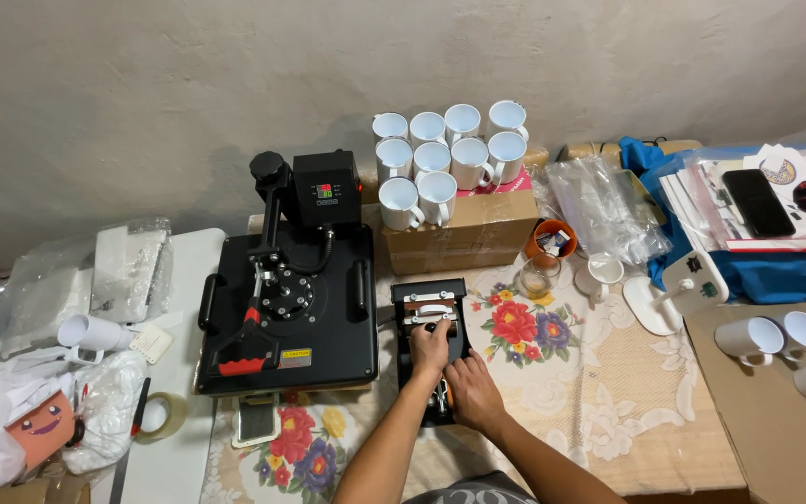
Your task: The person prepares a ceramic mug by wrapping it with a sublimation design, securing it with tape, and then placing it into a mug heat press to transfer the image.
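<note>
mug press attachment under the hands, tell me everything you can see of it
The mug press attachment is a small black frame, metal by its look, lying flat on the floral tablecloth just right of the large black heat press, in front of a cardboard box. White bars cross its far end over an orange-brown band, possibly a heating pad. The left hand rests on its middle by the bars; the right hand covers its near end, where a lever is partly hidden.
</note>
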